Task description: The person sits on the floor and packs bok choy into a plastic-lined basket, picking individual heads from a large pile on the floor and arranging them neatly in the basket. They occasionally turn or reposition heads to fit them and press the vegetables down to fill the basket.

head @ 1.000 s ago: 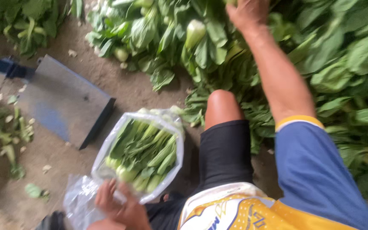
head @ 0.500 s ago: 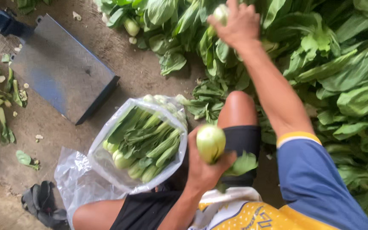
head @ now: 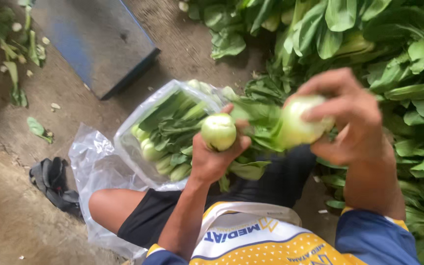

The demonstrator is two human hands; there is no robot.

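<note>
While both hands grip pale-green bok choy heads, the left hand [head: 214, 159] is nearer the clear plastic bag of greens [head: 165, 130], lower left; the right hand [head: 352, 120] holds the second head [head: 295, 125] with leaves pointing left.

Two hands show, the left hand [head: 215, 159] and the right hand [head: 345, 118], each gripping one bok choy head: two held heads [head: 218, 131] in all. One clear plastic bag [head: 159, 131] of greens, one blue board [head: 94, 41], one black sandal [head: 52, 184].
</note>
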